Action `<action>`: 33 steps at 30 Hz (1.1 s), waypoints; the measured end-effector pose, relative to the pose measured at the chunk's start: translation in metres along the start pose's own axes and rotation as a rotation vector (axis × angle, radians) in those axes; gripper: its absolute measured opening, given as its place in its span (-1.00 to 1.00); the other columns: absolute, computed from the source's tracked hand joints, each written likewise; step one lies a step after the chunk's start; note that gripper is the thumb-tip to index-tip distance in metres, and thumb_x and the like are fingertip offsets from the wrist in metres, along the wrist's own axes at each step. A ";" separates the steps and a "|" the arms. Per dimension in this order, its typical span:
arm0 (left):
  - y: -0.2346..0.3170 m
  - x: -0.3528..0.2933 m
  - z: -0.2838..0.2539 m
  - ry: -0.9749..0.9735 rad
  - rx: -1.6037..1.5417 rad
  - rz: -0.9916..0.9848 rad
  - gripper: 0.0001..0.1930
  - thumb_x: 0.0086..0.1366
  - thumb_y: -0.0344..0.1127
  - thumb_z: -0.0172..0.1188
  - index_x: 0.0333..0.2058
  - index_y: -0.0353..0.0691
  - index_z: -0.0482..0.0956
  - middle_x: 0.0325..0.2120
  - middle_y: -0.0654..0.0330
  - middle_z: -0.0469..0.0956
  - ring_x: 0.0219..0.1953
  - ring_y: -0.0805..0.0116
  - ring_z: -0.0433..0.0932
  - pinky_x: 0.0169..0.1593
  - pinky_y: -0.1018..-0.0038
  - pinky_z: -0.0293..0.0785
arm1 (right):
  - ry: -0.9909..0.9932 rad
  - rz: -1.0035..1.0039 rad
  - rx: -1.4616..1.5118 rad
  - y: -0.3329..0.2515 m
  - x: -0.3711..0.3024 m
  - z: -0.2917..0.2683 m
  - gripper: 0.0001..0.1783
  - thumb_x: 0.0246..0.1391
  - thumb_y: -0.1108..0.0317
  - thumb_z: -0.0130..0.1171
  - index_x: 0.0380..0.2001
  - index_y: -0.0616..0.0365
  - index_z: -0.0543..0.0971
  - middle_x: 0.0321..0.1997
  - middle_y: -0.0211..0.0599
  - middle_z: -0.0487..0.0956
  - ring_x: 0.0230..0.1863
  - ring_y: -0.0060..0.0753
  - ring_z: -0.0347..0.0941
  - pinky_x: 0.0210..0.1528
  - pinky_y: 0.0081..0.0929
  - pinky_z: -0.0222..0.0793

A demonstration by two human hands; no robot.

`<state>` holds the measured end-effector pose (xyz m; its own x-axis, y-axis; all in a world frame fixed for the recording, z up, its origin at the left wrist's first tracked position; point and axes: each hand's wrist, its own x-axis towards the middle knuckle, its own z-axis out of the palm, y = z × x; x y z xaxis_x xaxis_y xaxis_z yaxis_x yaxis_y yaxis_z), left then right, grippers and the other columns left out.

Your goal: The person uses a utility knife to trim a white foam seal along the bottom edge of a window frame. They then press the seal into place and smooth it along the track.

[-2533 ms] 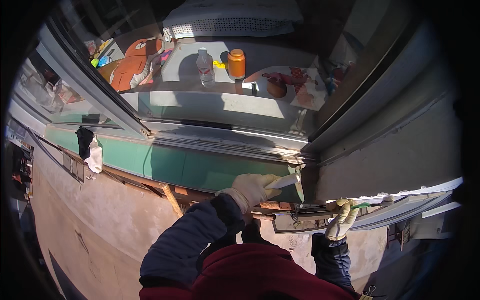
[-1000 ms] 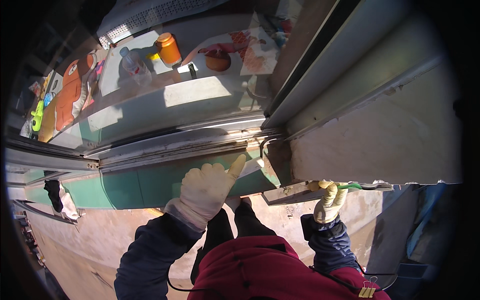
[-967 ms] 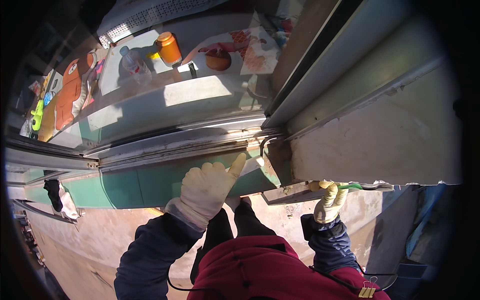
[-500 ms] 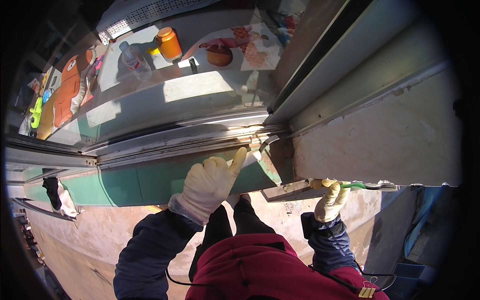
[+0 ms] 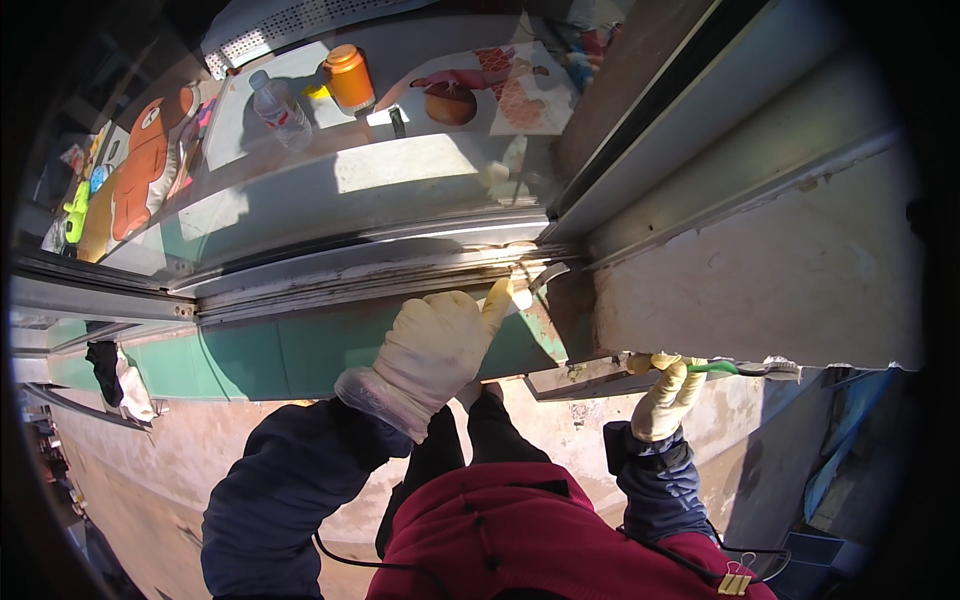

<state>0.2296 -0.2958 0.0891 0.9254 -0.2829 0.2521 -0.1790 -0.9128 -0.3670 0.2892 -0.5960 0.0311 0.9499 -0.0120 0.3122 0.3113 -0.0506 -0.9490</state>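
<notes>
My left hand [image 5: 435, 345], in a pale yellow rubber glove, reaches over the green tiled sill [image 5: 310, 355]. Its fingers are curled and the thumb points at the right end of the window track [image 5: 370, 283]. Whatever the fingers hold is hidden from above. Just past the thumb tip are a small white piece [image 5: 522, 298] and a curved grey strip [image 5: 549, 275]. Lower right, my right hand [image 5: 665, 400], gloved alike, is closed around a slim tool with a green handle [image 5: 714, 368]. The tool's grey end points right, along the lower edge of the wall.
Behind the window glass are an orange jar [image 5: 348, 80], a clear bottle [image 5: 280, 108] and a bear-shaped cushion [image 5: 140, 170]. A pale wall [image 5: 760, 270] closes off the right side. Black and white cloths [image 5: 120, 380] hang at the left.
My left hand has shifted slightly right and farther along the track, its thumb now nearer the curved strip. My right hand stays closed on the green-handled tool. The view has moved a little.
</notes>
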 end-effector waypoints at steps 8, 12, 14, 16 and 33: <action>0.010 0.007 -0.008 -0.212 0.075 -0.005 -0.57 0.39 -0.29 0.13 0.20 -0.26 0.57 -0.53 0.24 0.40 -0.48 0.26 0.48 -0.50 0.26 0.38 | -0.114 -0.039 0.098 0.001 0.002 -0.008 -0.60 0.49 0.13 0.13 0.25 0.05 0.46 -0.15 -0.30 0.68 -0.23 -0.36 0.61 -0.12 -0.34 0.57; -0.003 0.011 -0.006 -0.073 -0.023 -0.015 -0.52 0.36 -0.30 0.13 0.25 -0.20 0.55 -0.50 0.25 0.38 -0.48 0.30 0.46 -0.47 0.29 0.35 | -0.111 -0.004 0.250 0.005 0.000 -0.006 -0.59 0.48 0.16 0.15 0.25 0.09 0.46 -0.11 -0.30 0.68 -0.19 -0.36 0.61 -0.06 -0.34 0.57; -0.019 0.005 -0.012 0.040 0.039 0.083 -0.47 0.36 -0.33 0.12 0.32 -0.07 0.54 -0.49 0.27 0.33 -0.48 0.36 0.42 -0.42 0.36 0.32 | -0.028 0.006 0.155 0.009 -0.002 -0.003 -0.55 0.45 0.02 0.17 0.19 0.08 0.48 -0.19 -0.34 0.64 -0.30 -0.37 0.57 -0.19 -0.37 0.53; -0.029 0.004 -0.018 0.014 0.115 0.156 -0.46 0.35 -0.35 0.12 0.32 -0.03 0.54 -0.49 0.29 0.32 -0.49 0.37 0.41 -0.43 0.36 0.31 | 0.012 0.002 0.086 0.010 -0.003 -0.002 -0.52 0.43 -0.05 0.18 0.15 0.08 0.49 -0.23 -0.35 0.62 -0.36 -0.37 0.55 -0.26 -0.37 0.51; -0.036 -0.004 -0.006 -0.012 0.047 0.116 -0.37 0.33 -0.31 0.13 0.40 0.04 0.46 -0.58 0.34 0.24 -0.54 0.41 0.35 -0.49 0.38 0.24 | -0.080 0.039 0.172 0.010 -0.005 -0.011 -0.54 0.45 0.09 0.20 0.25 0.07 0.46 -0.06 -0.32 0.66 -0.12 -0.40 0.59 -0.04 -0.33 0.57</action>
<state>0.2300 -0.2637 0.1065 0.9033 -0.3818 0.1954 -0.2693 -0.8594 -0.4346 0.2867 -0.6078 0.0208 0.9584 0.0692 0.2771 0.2678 0.1195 -0.9560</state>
